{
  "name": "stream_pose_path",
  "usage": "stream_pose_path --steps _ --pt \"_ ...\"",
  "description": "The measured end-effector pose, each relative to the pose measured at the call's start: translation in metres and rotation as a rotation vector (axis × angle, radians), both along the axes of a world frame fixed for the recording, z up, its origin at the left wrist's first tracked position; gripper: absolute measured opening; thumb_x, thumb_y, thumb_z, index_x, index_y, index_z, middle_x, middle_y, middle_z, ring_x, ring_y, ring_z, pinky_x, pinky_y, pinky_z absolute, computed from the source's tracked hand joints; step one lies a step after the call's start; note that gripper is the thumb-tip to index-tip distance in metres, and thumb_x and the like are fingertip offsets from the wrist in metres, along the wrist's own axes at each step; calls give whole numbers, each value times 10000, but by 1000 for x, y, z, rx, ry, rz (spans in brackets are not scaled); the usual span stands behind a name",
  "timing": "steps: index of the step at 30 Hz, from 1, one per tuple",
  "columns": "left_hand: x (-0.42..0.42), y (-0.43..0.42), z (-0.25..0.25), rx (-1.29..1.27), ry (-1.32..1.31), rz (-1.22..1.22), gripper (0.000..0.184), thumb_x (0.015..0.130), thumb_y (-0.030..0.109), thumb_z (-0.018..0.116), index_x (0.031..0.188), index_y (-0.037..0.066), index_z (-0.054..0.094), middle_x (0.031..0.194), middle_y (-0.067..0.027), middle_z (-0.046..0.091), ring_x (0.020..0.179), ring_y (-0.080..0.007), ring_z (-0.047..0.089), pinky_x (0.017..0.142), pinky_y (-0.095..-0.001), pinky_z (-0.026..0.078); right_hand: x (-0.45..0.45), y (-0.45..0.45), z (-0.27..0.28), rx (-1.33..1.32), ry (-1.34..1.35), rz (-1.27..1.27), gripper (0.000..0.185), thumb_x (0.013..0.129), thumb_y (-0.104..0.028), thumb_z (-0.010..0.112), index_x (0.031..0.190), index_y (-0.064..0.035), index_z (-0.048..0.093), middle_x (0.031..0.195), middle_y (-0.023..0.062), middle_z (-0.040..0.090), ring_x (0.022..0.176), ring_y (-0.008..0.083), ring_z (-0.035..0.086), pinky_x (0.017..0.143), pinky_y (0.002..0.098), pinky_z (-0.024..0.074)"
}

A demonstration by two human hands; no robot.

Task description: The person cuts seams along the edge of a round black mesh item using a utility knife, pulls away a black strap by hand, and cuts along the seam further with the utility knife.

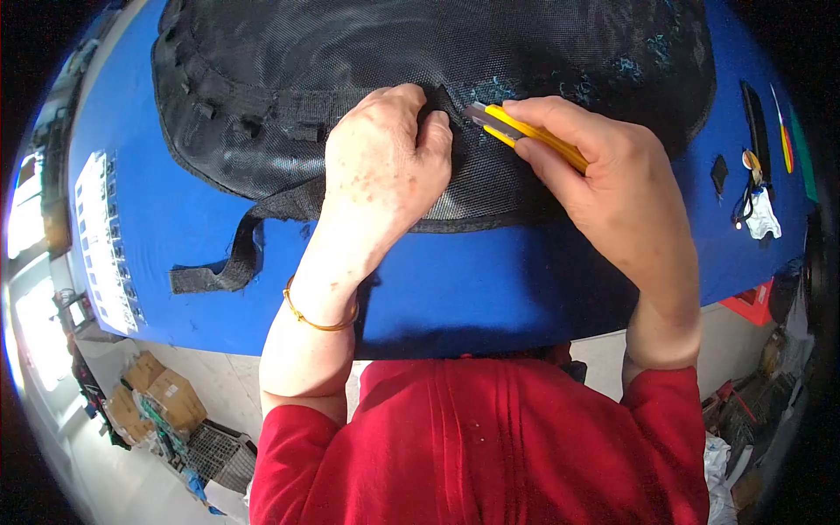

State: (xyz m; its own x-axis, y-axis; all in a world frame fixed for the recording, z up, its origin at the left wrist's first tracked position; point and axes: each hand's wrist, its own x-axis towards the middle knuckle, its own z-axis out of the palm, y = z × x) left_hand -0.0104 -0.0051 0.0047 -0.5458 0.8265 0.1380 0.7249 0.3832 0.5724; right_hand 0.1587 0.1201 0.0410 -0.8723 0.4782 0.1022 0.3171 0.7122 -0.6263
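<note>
Across the table lies a black mesh fabric piece, shaped like a bag panel, with webbing sewn along it and a loose black strap trailing at the lower left. My left hand presses on the fabric, its fingers curled in and pinching a small dark fold near the webbing; the fingertips are partly hidden. In my right hand is a yellow utility knife, its tip pointing left towards that fold. Bits of blue-green thread lie on the mesh beside and beyond the knife.
The table has a blue top. At its right edge are a small black scrap, a white tag and a yellow-and-red handled tool. Cardboard boxes and a grey crate stand on the floor at lower left.
</note>
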Motion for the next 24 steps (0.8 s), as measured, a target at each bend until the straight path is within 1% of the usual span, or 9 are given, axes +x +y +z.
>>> stream_pose_path --steps 2,7,12,14,15,16,18,22,24 --pt "2 1 2 43 18 -6 192 868 153 673 882 -38 688 842 -227 694 840 -403 696 778 -466 561 2 1 3 9 -24 11 271 925 -45 725 1194 -39 705 1022 152 756 899 248 765 757 306 561" --pt "1 1 0 51 34 -17 185 869 153 675 857 -32 675 833 -224 688 833 -405 689 776 -467 559 2 1 4 6 -21 26 263 925 -53 723 1188 -40 704 1007 159 750 892 259 764 749 316 562" --pt "1 1 0 44 2 -11 187 868 156 675 849 -30 670 833 -225 685 832 -409 685 777 -469 554 0 0 0 18 -42 -4 271 921 -60 729 1191 -50 707 995 147 754 884 270 762 746 308 560" --pt "-2 -1 0 -49 21 -14 304 915 244 688 1030 -37 699 934 -250 698 854 -396 716 757 -424 555 2 0 2 4 -44 4 264 923 -64 728 1186 -52 707 992 145 754 879 270 761 740 309 558" --pt "-3 0 1 -42 24 -19 304 915 244 688 1030 -37 699 934 -250 698 854 -396 716 757 -424 555 2 2 4 -9 -45 14 258 925 -69 727 1182 -53 708 988 143 754 873 269 760 735 311 555" --pt "-3 -1 1 -47 21 -12 298 915 244 689 1020 -36 695 920 -247 693 843 -397 711 746 -426 550 2 4 7 0 -41 9 258 925 -69 727 1182 -53 708 988 143 754 873 269 760 735 311 555" --pt "-1 -1 2 -43 17 -16 293 916 243 690 1009 -34 692 906 -243 689 831 -399 706 734 -427 545 5 11 15 -84 -180 33 226 934 -85 721 1157 -49 708 970 143 750 832 263 751 717 311 546" --pt "-2 -2 3 -45 -25 10 265 919 235 687 996 -18 681 897 -234 683 842 -418 690 733 -436 538 6 18 7 -23 -90 23 211 948 -99 710 1152 -45 699 945 154 737 782 258 734 703 307 537" --pt "-3 -1 1 7 54 -48 168 880 126 663 834 -34 638 833 -223 664 838 -408 672 780 -471 541 3 18 7 -59 15 -76 241 956 -109 706 1188 -50 679 929 165 722 759 259 722 696 308 539"
